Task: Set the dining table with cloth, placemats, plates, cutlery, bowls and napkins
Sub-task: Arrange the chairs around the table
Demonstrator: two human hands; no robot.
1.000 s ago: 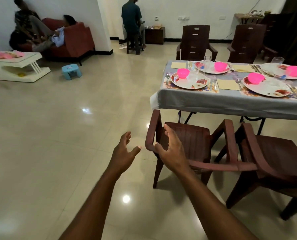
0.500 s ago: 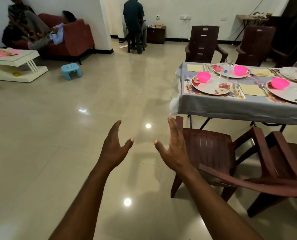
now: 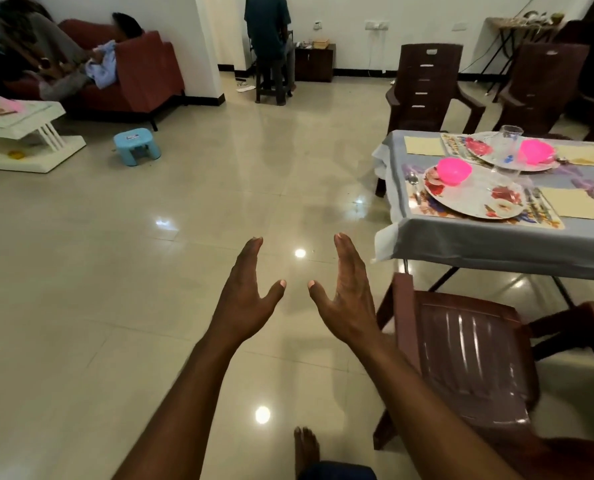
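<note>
My left hand (image 3: 248, 296) and my right hand (image 3: 345, 296) are held out over the bare floor, palms facing each other, fingers apart, holding nothing. To the right stands the dining table under a grey cloth (image 3: 496, 240). On it lie a patterned placemat (image 3: 544, 220), a floral plate (image 3: 479, 199) with a pink bowl (image 3: 454, 170), a second plate with a pink bowl (image 3: 537, 151), a clear glass (image 3: 510, 138), cutlery (image 3: 413, 183) and yellow napkins (image 3: 424, 146). Both hands are left of the table and apart from it.
A brown plastic chair (image 3: 468, 355) stands just right of my right arm; two more (image 3: 427, 88) are beyond the table. A blue stool (image 3: 137, 146), a white low table (image 3: 22, 133) and a red sofa with people (image 3: 139, 71) are at far left. A person (image 3: 267, 36) stands at the back.
The view has swung left, so the table and chairs slid to the right edge. My right hand has come off the chair's armrest and both hands now hover over open floor.
</note>
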